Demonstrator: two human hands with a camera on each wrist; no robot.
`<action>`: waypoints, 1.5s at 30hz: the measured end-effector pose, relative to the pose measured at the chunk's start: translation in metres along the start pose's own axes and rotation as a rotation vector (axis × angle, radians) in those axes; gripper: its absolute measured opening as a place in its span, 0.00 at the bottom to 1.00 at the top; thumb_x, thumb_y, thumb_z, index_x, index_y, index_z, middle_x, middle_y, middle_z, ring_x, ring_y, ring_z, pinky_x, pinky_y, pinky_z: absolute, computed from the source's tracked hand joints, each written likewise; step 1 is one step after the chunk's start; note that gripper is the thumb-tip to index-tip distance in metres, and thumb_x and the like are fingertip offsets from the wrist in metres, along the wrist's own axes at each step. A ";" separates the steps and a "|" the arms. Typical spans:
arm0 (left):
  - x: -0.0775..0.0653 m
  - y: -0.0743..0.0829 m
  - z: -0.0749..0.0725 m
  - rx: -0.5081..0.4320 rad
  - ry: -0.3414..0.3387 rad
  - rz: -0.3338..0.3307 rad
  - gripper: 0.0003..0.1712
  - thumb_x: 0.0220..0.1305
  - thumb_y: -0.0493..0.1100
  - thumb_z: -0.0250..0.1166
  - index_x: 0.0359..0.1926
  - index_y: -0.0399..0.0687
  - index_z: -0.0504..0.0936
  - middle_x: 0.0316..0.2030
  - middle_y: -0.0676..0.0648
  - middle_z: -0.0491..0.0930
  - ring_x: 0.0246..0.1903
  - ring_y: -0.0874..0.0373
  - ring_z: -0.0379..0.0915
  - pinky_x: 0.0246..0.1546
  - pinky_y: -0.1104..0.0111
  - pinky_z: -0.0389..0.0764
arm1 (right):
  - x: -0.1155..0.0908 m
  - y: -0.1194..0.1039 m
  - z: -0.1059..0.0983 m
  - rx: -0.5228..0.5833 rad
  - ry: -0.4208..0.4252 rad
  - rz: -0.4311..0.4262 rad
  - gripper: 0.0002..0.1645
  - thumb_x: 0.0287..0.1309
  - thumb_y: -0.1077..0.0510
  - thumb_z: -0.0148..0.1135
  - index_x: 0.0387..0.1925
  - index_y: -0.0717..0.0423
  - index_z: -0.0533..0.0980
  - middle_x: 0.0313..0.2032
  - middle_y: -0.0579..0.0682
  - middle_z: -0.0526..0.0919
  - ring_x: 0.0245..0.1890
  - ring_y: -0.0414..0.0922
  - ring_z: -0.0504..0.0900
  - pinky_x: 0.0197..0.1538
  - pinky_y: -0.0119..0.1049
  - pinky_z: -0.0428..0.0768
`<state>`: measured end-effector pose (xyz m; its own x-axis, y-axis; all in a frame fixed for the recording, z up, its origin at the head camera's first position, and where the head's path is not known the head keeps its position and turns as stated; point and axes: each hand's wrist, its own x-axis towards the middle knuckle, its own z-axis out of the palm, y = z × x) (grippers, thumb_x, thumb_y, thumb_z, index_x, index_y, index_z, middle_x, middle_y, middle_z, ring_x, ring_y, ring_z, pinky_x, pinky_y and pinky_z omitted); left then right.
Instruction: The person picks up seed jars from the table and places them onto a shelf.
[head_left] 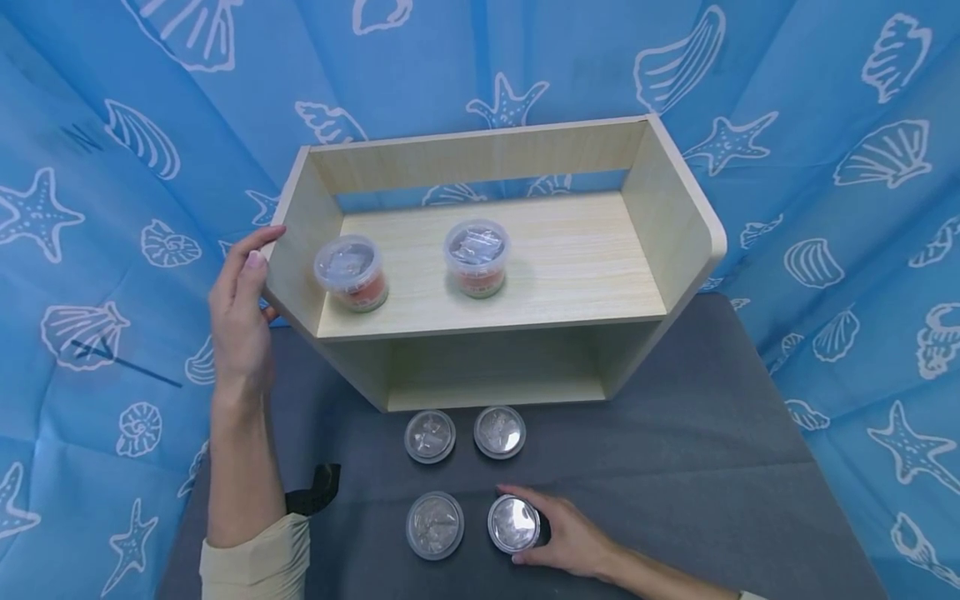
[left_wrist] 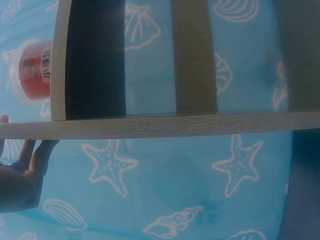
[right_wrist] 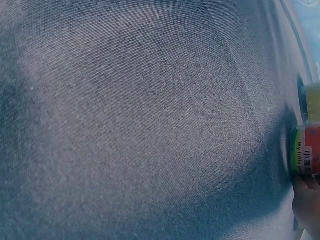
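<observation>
My left hand (head_left: 243, 312) rests against the outer side of the wooden shelf's left panel (head_left: 288, 271), its index fingertip at the panel's edge. In the left wrist view, the fingers (left_wrist: 37, 157) meet that panel from outside. My right hand (head_left: 566, 533) holds a lidded plastic tub (head_left: 513, 523) on the grey cloth, thumb and fingers on either side of it. That tub's red and green label (right_wrist: 305, 150) shows in the right wrist view. Beside it stands a similar tub (head_left: 435, 525).
Two more tubs, a left one (head_left: 430, 436) and a right one (head_left: 500, 432), stand before the shelf. On its upper board (head_left: 570, 250) sit a tub (head_left: 352, 271) at the left and another (head_left: 477, 257) near the middle. A blue seashell curtain (head_left: 810, 208) hangs around. A black strap (head_left: 318, 490) lies by my left forearm.
</observation>
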<state>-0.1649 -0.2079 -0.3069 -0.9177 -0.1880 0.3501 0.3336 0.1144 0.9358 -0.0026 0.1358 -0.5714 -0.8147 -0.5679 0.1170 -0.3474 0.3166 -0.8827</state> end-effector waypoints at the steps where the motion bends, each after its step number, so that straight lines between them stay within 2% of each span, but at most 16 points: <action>1: 0.000 0.000 0.000 0.003 0.000 0.001 0.21 0.76 0.51 0.49 0.62 0.52 0.78 0.64 0.48 0.69 0.59 0.47 0.64 0.48 0.52 0.70 | 0.000 0.000 0.000 0.003 -0.001 0.007 0.51 0.44 0.50 0.81 0.70 0.50 0.67 0.64 0.48 0.76 0.61 0.47 0.77 0.62 0.37 0.72; 15: 0.000 -0.001 0.001 0.021 0.002 0.006 0.21 0.76 0.51 0.49 0.62 0.53 0.78 0.64 0.49 0.69 0.58 0.47 0.64 0.46 0.54 0.71 | 0.003 0.001 -0.001 0.031 -0.032 0.065 0.48 0.44 0.53 0.81 0.68 0.48 0.70 0.62 0.42 0.77 0.62 0.44 0.75 0.64 0.38 0.70; 23: 0.000 -0.001 0.001 0.028 -0.003 0.012 0.21 0.76 0.51 0.49 0.62 0.53 0.78 0.64 0.48 0.70 0.57 0.47 0.65 0.44 0.57 0.71 | 0.010 -0.013 -0.012 0.067 -0.007 0.087 0.50 0.44 0.55 0.81 0.69 0.36 0.68 0.63 0.41 0.76 0.63 0.44 0.74 0.65 0.38 0.69; 27: 0.000 -0.002 0.001 0.027 0.003 0.013 0.21 0.76 0.51 0.49 0.62 0.53 0.79 0.64 0.49 0.69 0.58 0.46 0.64 0.45 0.56 0.70 | 0.014 -0.024 -0.021 0.080 0.012 0.060 0.48 0.45 0.53 0.80 0.69 0.38 0.68 0.62 0.45 0.77 0.62 0.45 0.75 0.64 0.36 0.69; 35: 0.000 -0.001 0.000 0.025 0.004 0.004 0.22 0.77 0.51 0.48 0.62 0.53 0.78 0.65 0.49 0.69 0.59 0.45 0.64 0.49 0.49 0.71 | 0.021 -0.041 -0.039 0.085 0.069 0.035 0.47 0.45 0.54 0.80 0.68 0.46 0.70 0.62 0.43 0.78 0.62 0.45 0.75 0.65 0.33 0.67; 38: -0.001 -0.001 0.000 0.016 0.004 0.001 0.22 0.77 0.51 0.48 0.63 0.53 0.78 0.65 0.48 0.69 0.59 0.45 0.65 0.49 0.49 0.71 | 0.023 -0.044 -0.045 0.081 0.080 0.019 0.46 0.46 0.55 0.80 0.68 0.49 0.70 0.62 0.44 0.78 0.62 0.44 0.74 0.65 0.32 0.67; 43: -0.001 0.000 0.001 -0.001 -0.001 0.000 0.22 0.77 0.51 0.48 0.63 0.53 0.78 0.64 0.48 0.69 0.59 0.46 0.65 0.48 0.53 0.71 | 0.027 -0.050 -0.058 0.072 0.108 0.000 0.46 0.46 0.55 0.80 0.68 0.45 0.70 0.60 0.45 0.79 0.59 0.43 0.77 0.62 0.31 0.70; 45: -0.001 0.000 0.001 -0.006 -0.002 0.001 0.22 0.77 0.51 0.48 0.63 0.53 0.78 0.64 0.47 0.69 0.59 0.46 0.65 0.48 0.54 0.71 | 0.029 -0.054 -0.065 0.078 0.114 -0.005 0.46 0.46 0.55 0.80 0.68 0.47 0.70 0.60 0.46 0.79 0.57 0.43 0.78 0.60 0.31 0.71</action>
<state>-0.1643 -0.2065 -0.3075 -0.9178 -0.1856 0.3509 0.3357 0.1088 0.9357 -0.0375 0.1517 -0.4907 -0.8621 -0.4780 0.1682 -0.3179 0.2516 -0.9141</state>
